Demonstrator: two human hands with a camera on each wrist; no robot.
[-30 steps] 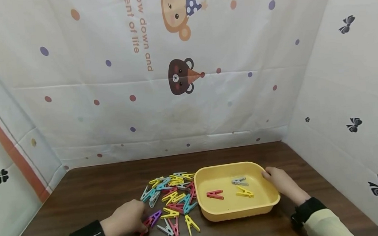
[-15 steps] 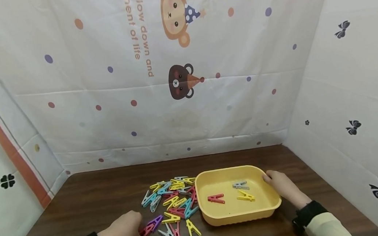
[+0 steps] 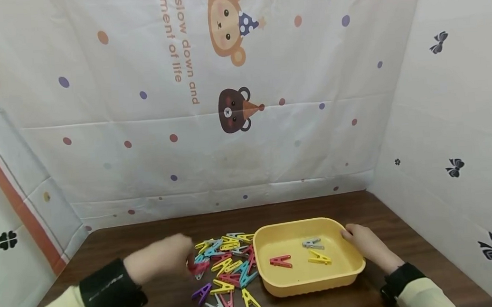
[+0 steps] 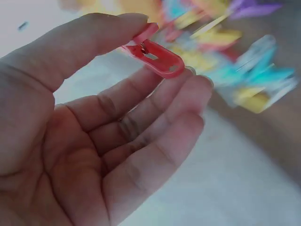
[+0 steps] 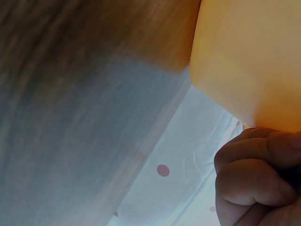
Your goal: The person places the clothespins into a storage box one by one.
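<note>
Between thumb and fingertips my left hand (image 3: 167, 255) pinches a red clothespin (image 4: 162, 61), lifted over the left side of a pile of clothespins (image 3: 223, 265). A purple clothespin (image 3: 202, 293) lies on the table just below that hand. My right hand (image 3: 367, 242) grips the right rim of a yellow plastic basin (image 3: 311, 287); in the right wrist view its fingers are curled against the basin's wall (image 5: 249, 61). Inside the basin lie a red clothespin (image 3: 281, 261), a grey clothespin (image 3: 313, 243) and a yellow clothespin (image 3: 319, 257), apart from each other.
The pile of red, yellow, blue and grey clothespins touches or nearly touches the basin's left side. Everything stands on a dark brown wooden table (image 3: 149, 236). Patterned white cloth (image 3: 314, 148) hangs behind it and along both sides.
My left hand has picked up the red clothespin beside the purple one and moved up and away from the table's front. The right hand keeps its hold on the basin.
</note>
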